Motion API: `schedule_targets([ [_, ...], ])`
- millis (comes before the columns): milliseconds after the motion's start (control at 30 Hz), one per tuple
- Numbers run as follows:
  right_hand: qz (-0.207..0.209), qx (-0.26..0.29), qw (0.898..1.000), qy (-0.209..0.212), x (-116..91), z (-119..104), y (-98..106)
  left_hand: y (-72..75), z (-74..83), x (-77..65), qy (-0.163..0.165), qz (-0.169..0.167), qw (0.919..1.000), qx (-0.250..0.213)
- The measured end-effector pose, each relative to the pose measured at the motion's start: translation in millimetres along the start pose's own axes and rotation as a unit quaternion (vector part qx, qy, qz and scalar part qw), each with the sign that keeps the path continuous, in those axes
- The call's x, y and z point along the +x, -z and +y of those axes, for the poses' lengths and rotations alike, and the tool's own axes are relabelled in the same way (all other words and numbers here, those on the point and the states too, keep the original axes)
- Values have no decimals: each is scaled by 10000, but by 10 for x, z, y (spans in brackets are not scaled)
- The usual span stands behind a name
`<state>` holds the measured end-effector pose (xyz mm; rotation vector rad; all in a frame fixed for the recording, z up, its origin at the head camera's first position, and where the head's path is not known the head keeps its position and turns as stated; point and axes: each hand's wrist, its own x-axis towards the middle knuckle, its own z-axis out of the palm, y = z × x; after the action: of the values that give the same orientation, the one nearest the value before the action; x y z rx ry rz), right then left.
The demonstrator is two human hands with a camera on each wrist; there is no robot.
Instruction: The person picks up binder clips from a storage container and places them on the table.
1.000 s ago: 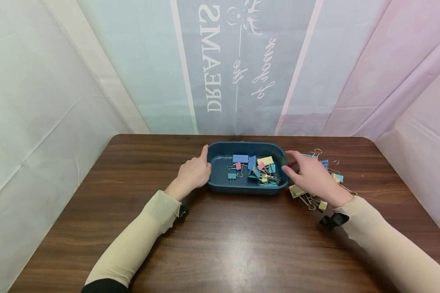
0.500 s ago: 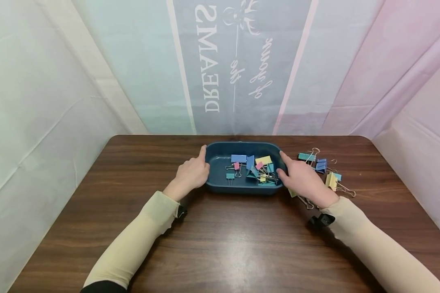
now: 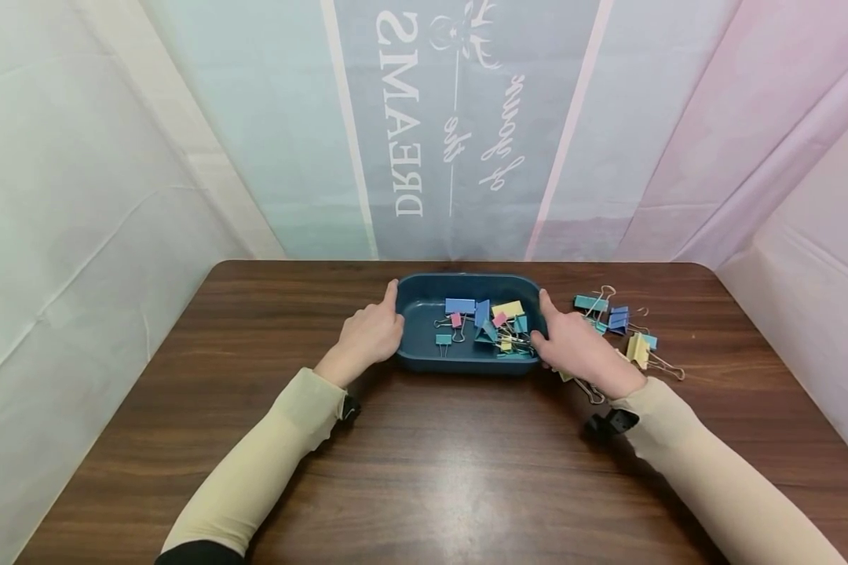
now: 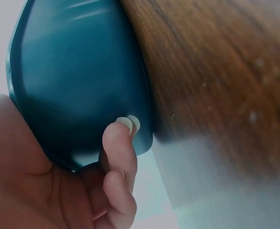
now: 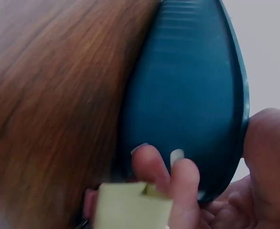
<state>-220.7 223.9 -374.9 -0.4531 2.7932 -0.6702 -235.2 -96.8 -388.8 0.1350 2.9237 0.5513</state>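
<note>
Dark brown, wood-grained worktop (image 3: 410,471) spreads before you, its far edge just behind the dark teal, rounded-oblong tray (image 3: 421,337), apparently plastic, that stands between your hands and appears to rest flat.

Your left grip (image 3: 367,333) grasps the tray's left end, forefinger along the rim, fingertips curled to the outer wall. Your right grip (image 3: 575,337) grasps the opposite end, thumb at the rim, fingers against the wall outside. With a hold at each end, you would do well to load both sides evenly and hold the base level; a tilt could send the contents sliding.

Beside your right wrist lies a loose group of metal binder clips with wire handles: a teal clip (image 3: 590,303), blue clips (image 3: 618,320) and a pale yellow, wedge-shaped clip (image 3: 637,351). Another, a pale yellow block-bodied clip (image 5: 130,207), sits close by your right fingers; whether they touch, you cannot tell from here. Best to give those knuckles room so nothing snags.

Inside the tray, clips crowd the right half, so that end may feel heavier. Smallest, toward the left, are a little teal clip (image 3: 443,340) and a little pink clip (image 3: 455,320).
</note>
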Motion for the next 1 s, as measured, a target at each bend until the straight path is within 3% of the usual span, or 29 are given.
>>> schedule_targets([
  [300,-85,388,9991,-144,11,-38,-30,-18,-6,-14,67,-23,10000,26],
  [467,-132,290,9993,-171,36,-37,-18,-9,-10,-11,-17,73,10000,-21],
  [700,-289,368,9989,-81,36,-19,-29,9,2,-18,44,-45,9999,92],
  [1000,-344,434,9984,-108,22,-7,-20,53,-22,7,-203,19,9993,306],
])
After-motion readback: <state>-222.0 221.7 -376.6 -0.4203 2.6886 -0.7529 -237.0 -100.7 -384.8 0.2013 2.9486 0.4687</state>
